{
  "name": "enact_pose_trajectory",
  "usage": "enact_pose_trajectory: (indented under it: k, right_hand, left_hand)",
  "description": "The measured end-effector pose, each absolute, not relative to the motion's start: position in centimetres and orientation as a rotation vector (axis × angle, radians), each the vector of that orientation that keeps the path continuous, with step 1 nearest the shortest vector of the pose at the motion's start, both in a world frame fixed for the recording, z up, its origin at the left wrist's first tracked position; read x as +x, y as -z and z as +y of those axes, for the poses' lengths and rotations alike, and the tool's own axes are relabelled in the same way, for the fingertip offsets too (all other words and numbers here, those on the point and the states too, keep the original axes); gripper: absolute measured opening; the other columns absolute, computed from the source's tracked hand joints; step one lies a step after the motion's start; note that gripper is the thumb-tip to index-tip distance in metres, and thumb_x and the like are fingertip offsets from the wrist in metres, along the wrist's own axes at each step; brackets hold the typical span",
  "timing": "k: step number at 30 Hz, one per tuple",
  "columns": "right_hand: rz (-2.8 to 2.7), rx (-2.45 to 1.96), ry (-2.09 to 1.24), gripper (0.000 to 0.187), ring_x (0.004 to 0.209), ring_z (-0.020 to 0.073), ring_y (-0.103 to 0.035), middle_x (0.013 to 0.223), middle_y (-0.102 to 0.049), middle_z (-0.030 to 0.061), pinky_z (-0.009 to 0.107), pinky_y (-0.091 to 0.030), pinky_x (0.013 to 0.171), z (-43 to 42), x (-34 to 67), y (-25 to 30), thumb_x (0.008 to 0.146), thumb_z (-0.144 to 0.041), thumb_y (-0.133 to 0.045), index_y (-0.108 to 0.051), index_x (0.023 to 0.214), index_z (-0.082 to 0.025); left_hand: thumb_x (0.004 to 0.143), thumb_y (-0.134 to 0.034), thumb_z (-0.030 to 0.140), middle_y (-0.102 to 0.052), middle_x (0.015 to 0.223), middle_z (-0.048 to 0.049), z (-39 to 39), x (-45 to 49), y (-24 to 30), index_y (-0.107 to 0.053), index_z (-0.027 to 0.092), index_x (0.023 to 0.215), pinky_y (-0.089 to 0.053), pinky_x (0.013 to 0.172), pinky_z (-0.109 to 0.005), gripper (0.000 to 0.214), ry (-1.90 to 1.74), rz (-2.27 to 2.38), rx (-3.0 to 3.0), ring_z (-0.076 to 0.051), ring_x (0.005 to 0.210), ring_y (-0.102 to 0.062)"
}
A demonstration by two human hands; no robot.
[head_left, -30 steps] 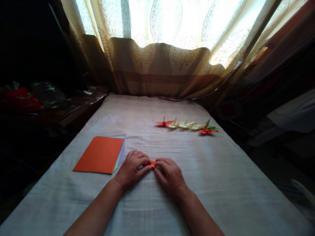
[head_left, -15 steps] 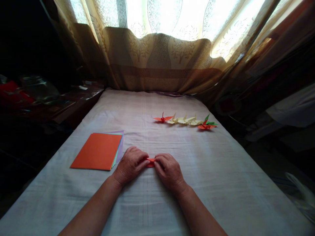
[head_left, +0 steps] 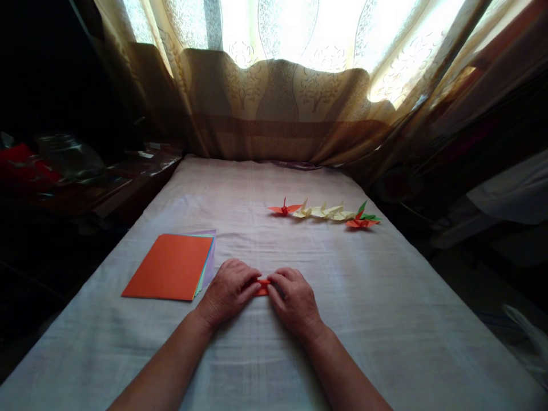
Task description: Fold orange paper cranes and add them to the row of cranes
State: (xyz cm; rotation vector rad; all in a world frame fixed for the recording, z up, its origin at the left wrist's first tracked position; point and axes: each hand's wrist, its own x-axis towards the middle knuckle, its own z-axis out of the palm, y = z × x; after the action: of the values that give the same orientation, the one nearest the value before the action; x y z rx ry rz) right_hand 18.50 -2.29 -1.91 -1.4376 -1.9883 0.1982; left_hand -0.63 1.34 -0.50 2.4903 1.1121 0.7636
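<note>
Between my two hands lies a small folded piece of orange paper, low on the cloth-covered surface. My left hand pinches its left end between thumb and fingers. At the right end, my right hand grips it the same way. Only the middle strip of the paper shows; the fingers cover both ends. To the left of my left hand rests a stack of square coloured paper, with an orange sheet on top and green and purple edges fanned out at its right.
Several folded paper cranes stand in a row beyond my right hand: an orange one, pale yellow ones, another orange one and a green one. A patterned curtain hangs at the far edge. Dark clutter with a clear jar lies left.
Both hands keep hold of the folded paper, with only slight finger movement. The raised flap between them looks a little flatter. The whole view has shifted slightly.
</note>
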Motion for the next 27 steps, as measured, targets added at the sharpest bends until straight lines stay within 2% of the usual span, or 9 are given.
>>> enact_pose_trajectory:
  k: [7,13,21,27]
  right_hand:
    - [-1.984,-1.408,-0.208,0.01,0.088,0.0203,-0.058,0.092,-0.066,0.0059,0.032,-0.047,0.083,-2.34,18.77,2.35,0.086,-0.019,-0.058,-0.067,0.09,-0.022]
    - [-1.966,-1.391,-0.198,0.01,0.088,0.0205,-0.059,0.093,-0.066,0.0061,0.032,-0.048,0.082,-2.41,18.75,2.32,0.085,-0.019,-0.058,-0.066,0.089,-0.022]
    - [-1.963,-1.407,-0.222,0.011,0.088,0.0204,-0.059,0.093,-0.067,0.0059,0.032,-0.048,0.083,-2.44,18.72,2.08,0.084,-0.019,-0.058,-0.065,0.092,-0.022]
    - [-1.958,-1.407,-0.251,0.009,0.089,0.0202,-0.059,0.092,-0.067,0.0058,0.032,-0.047,0.083,-2.36,18.8,2.15,0.086,-0.02,-0.057,-0.066,0.089,-0.022]
  left_hand:
    - [0.089,-0.064,0.037,-0.069,0.093,-0.0039,1.27,-0.61,0.27,-0.067,0.022,0.097,-0.041,0.09,-0.037,0.018,-0.705,1.116,2.485,-0.021,0.092,-0.058]
    - [0.088,-0.064,0.035,-0.068,0.089,-0.0027,1.25,-0.61,-0.09,-0.067,0.022,0.09,-0.041,0.089,-0.036,0.013,-0.691,1.109,2.444,-0.02,0.091,-0.058]
    - [0.088,-0.063,0.04,-0.069,0.089,-0.0036,1.24,-0.6,-0.2,-0.068,0.023,0.092,-0.041,0.089,-0.036,0.019,-0.707,1.091,2.441,-0.02,0.09,-0.059]
    - [0.091,-0.06,0.037,-0.069,0.09,-0.0031,1.29,-0.61,-0.17,-0.068,0.023,0.094,-0.041,0.088,-0.036,0.017,-0.701,1.096,2.465,-0.02,0.091,-0.058]
